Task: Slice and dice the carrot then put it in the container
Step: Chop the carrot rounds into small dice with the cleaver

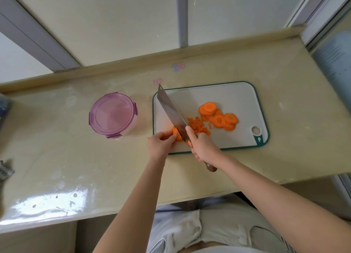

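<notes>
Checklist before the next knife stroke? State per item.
1. Right hand grips the knife by its handle: ok.
2. Left hand holds the carrot piece down on the cutting board: ok.
3. Left fingertips clear of the blade: cannot tell, they sit very close to it.
4. Room under the cut: not ok, it is at the board's near left corner, by the edge.
5. Container ready for dice: not ok, its purple lid is on.
6. Diced pile and round slices out of the blade's way, to its right: ok.
</notes>
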`<state>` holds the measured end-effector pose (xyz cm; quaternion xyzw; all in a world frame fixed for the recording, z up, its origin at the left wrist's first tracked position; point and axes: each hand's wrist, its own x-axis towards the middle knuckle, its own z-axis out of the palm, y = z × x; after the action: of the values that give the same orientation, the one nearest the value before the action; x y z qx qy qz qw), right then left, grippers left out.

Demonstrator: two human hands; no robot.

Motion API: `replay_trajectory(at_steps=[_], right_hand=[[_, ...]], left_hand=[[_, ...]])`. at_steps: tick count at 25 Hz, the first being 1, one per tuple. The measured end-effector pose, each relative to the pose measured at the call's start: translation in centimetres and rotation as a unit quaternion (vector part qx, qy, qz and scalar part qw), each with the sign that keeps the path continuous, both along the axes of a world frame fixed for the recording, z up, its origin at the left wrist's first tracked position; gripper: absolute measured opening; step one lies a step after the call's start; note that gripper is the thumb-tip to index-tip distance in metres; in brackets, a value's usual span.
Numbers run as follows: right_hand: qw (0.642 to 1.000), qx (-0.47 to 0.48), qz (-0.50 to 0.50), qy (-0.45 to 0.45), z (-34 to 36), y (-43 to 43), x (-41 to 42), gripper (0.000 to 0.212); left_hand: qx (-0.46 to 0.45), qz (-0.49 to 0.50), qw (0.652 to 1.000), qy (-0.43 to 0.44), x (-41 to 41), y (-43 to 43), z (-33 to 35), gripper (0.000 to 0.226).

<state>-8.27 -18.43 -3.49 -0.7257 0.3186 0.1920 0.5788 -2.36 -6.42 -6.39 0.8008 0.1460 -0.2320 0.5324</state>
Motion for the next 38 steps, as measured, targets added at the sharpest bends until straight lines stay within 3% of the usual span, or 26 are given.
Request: replay_trajectory(at_steps=[7, 13, 21, 38], right_hand=[[0.996, -0.082, 0.009, -0.017, -0.5, 1.4, -1.2, 0.063], [0.997, -0.080, -0.005, 0.001, -0.7, 1.0, -1.5, 0.062], [0.997, -0.064, -0.032, -0.043, 0.8, 1.0, -1.1, 0.060], [0.996, -0.079, 0.019, 0.042, 1.1, 0.8, -1.3, 0.060]], left_hand=[[0.038, -0.015, 0.999, 0.020, 0.8, -0.5, 0.4, 0.018], [0.043, -0.037, 0.998, 0.029, 1.3, -0.3, 0.2, 0.017], [0.042, -0.036, 0.998, 0.024, 1.5, -0.2, 0.1, 0.014], [0.060, -0.052, 0.996, 0.040, 1.8, -0.5, 0.3, 0.014]])
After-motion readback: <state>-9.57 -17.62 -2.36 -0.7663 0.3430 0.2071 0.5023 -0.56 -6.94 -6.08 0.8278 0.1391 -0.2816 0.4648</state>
